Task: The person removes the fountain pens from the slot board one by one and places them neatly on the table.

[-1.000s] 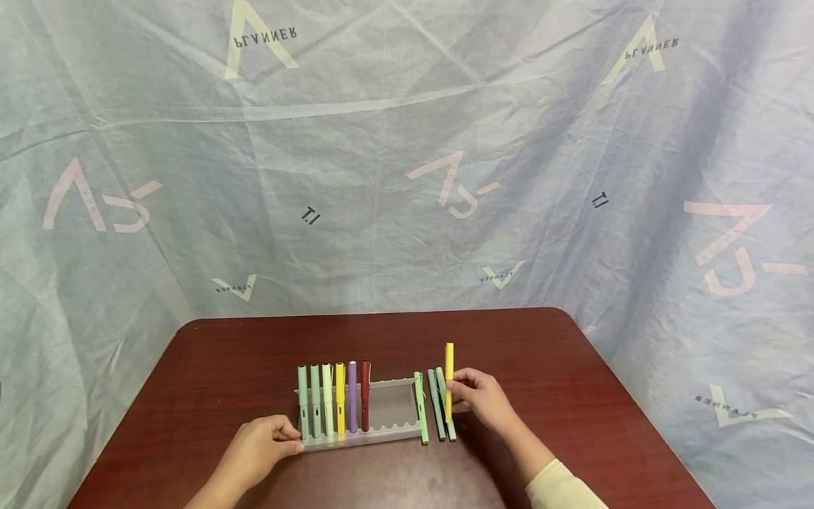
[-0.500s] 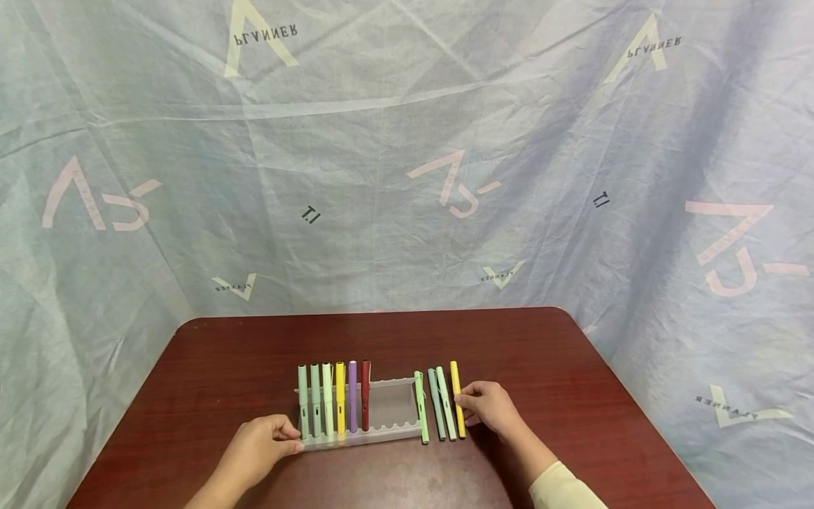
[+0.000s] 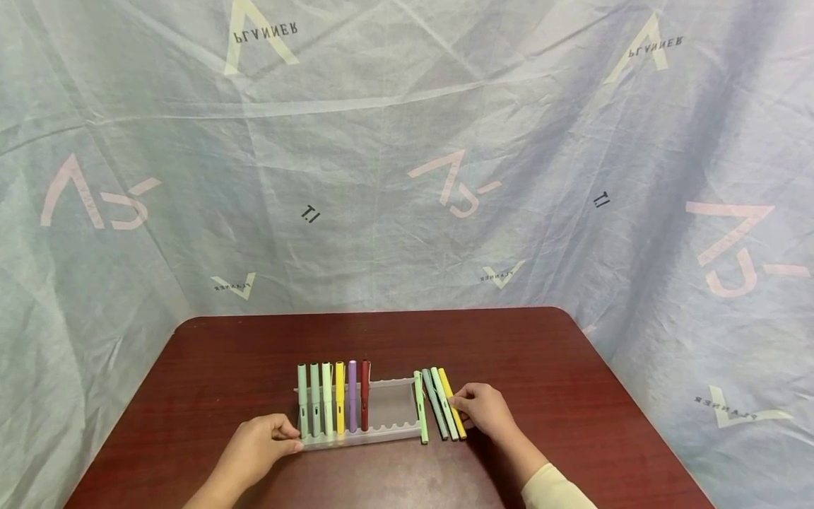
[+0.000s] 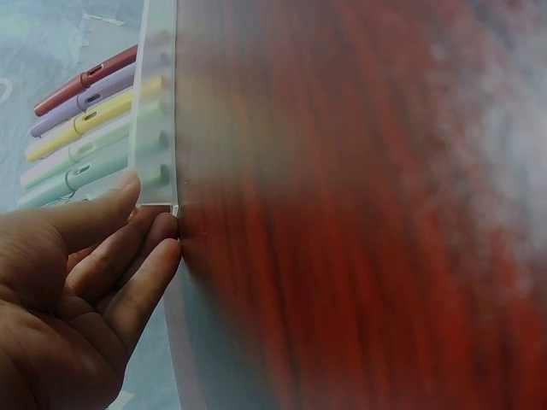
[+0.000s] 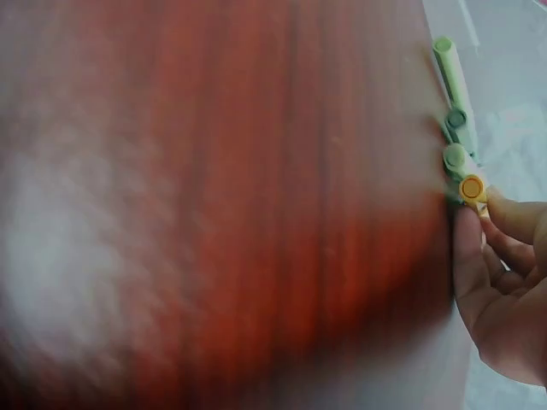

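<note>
A clear plastic pen rack (image 3: 393, 406) lies on the table, with several capped pens in its left slots: grey-green, pale green, yellow, purple (image 3: 352, 396) and dark red (image 3: 365, 396). My left hand (image 3: 256, 444) grips the rack's near left corner, thumb against its edge in the left wrist view. A light green pen (image 3: 421, 408) leans at the rack's right end. Beside it lie a grey-green pen (image 3: 432, 399), a pale green pen (image 3: 444, 401) and a yellow pen (image 3: 459, 425), close together. My right hand (image 3: 488, 410) pinches the yellow pen between thumb and finger, against the pale green one.
The dark red wooden table (image 3: 356, 339) has rounded far corners. Grey printed cloth (image 3: 381, 177) hangs behind it and on both sides. Bare tabletop stretches behind the rack and to the right of my right hand.
The yellow pen went from upright in my right hand to lying beside the loose pens, then slid left. The grey-green and pale green pens shifted left with it. My left hand stays put.
</note>
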{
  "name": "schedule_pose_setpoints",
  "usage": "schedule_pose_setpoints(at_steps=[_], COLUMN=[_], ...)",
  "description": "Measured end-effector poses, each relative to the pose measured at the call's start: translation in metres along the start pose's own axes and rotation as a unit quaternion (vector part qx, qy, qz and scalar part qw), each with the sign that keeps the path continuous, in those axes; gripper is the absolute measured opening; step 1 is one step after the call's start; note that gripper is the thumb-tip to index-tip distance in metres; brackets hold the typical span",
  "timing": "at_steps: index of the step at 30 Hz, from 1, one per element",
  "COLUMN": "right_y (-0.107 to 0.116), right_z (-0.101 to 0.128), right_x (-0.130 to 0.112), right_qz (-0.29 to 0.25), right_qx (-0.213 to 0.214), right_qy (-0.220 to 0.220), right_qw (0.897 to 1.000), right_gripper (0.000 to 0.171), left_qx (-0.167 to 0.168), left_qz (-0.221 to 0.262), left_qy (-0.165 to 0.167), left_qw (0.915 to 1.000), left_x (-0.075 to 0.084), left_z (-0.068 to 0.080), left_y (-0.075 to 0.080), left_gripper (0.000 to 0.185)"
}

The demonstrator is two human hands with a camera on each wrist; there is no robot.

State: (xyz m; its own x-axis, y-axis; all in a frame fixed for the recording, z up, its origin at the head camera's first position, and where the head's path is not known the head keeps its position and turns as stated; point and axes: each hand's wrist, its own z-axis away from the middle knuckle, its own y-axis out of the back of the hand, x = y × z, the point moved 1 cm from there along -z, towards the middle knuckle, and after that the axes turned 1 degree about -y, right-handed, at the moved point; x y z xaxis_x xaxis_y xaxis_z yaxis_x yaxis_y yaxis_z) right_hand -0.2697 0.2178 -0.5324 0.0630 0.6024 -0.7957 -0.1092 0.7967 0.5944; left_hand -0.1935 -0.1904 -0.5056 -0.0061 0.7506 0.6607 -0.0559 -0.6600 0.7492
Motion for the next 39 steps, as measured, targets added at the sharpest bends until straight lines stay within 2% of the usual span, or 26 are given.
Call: schedule_pose_setpoints(at_steps=[5, 12, 25, 30, 33, 36, 39], right_y=[-0.003, -0.004, -0.002, 0.003, 0.001, -0.006, -0.017], right_z=[0.002, 0.002, 0.0, -0.001, -0.002, 0.0, 0.005], right_x=[-0.002, -0.001, 0.0, -0.007, -0.019, -0.037, -0.058], right_qz=[0.019, 0.022, -0.004, -0.008, -0.025, -0.082, -0.122], right_qx=[0.017, 0.014, 0.008, 0.041, 0.06, 0.026, -0.046], right_qy=[0.005, -0.002, -0.008, -0.003, 0.024, 0.068, 0.117], right_qw=[1.0, 1.0, 1.0, 0.999, 0.998, 0.994, 0.985], right_gripper=[0.016, 0.019, 0.027, 0.026, 0.024, 0.027, 0.033], left_qx=[0.004, 0.003, -0.001, -0.006, -0.007, -0.007, -0.007], left_qz=[0.001, -0.001, -0.003, -0.001, -0.001, -0.002, -0.002], left_qy=[0.001, 0.003, 0.008, 0.006, 0.011, 0.011, 0.014], left_qw=[1.0, 1.0, 1.0, 1.0, 0.9999, 0.9999, 0.9999], left_x=[-0.002, -0.002, 0.001, 0.003, 0.003, 0.002, 0.002], left_z=[-0.001, -0.001, -0.001, -0.002, -0.002, -0.002, -0.002], left_y=[0.0, -0.001, 0.0, 0.0, 0.0, 0.0, 0.001], left_gripper=[0.016, 0.016, 0.016, 0.015, 0.016, 0.015, 0.015])
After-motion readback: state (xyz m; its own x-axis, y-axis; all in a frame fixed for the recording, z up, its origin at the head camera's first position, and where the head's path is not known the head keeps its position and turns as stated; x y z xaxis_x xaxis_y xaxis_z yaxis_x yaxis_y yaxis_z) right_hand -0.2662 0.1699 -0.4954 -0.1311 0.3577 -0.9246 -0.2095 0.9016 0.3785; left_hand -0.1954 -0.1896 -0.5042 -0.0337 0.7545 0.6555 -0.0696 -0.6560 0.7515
